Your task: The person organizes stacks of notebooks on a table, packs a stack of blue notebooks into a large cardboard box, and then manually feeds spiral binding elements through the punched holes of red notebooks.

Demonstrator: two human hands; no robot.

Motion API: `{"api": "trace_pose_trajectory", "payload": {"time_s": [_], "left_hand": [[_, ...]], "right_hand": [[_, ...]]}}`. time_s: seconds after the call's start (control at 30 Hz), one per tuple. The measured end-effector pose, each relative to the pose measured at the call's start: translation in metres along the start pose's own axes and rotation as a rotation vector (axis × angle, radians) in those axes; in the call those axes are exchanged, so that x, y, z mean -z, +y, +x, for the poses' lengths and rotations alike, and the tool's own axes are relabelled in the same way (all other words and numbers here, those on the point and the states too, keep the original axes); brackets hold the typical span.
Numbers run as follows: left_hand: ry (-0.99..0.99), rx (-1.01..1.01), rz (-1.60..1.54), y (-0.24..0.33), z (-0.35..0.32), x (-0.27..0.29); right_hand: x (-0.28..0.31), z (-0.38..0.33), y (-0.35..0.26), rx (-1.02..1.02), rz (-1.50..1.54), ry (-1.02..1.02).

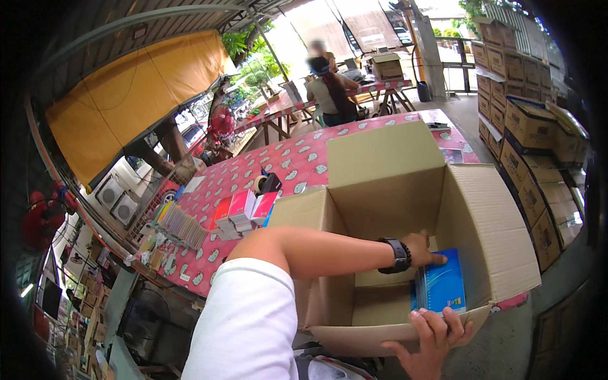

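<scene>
One carton [386,212]: held blue books [448,282]
Left hand [418,247]: touched books, grip unclear
Right hand [438,330]: gripped carton's near rim

notebooks [446,285] — blue | box [386,206] — plain brown | tablecloth [292,158]: pink, white cartoon print

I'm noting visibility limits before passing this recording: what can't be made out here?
All in the head view:
What lies beneath the blue book, and how deep: the book itself hides it.
Part of the inside of the cardboard box: behind the left forearm.
The forearm behind the right hand: cut off by the lower edge.
Number of booklets in the red-and-white stacks: too small to count.
</scene>
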State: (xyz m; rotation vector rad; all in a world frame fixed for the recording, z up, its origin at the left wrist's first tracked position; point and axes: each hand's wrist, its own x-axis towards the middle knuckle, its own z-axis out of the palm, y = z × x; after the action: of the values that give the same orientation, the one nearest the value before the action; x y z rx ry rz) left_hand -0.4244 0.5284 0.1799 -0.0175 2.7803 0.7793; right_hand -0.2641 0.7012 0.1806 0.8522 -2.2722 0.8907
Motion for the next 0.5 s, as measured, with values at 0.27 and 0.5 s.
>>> {"api": "trace_pose_trajectory", "payload": {"time_s": [0.27,0.5], "left_hand": [[-0.579,0.279,-0.775,-0.06,0.027,-0.032],[-0.914,0.17,-0.871,-0.048,0.031,-0.032]], "right_hand": [[-0.007,-0.003,-0.002,-0.001,0.11,0.034],[-0.005,-0.003,-0.001,-0.023,0.11,0.012]]}}
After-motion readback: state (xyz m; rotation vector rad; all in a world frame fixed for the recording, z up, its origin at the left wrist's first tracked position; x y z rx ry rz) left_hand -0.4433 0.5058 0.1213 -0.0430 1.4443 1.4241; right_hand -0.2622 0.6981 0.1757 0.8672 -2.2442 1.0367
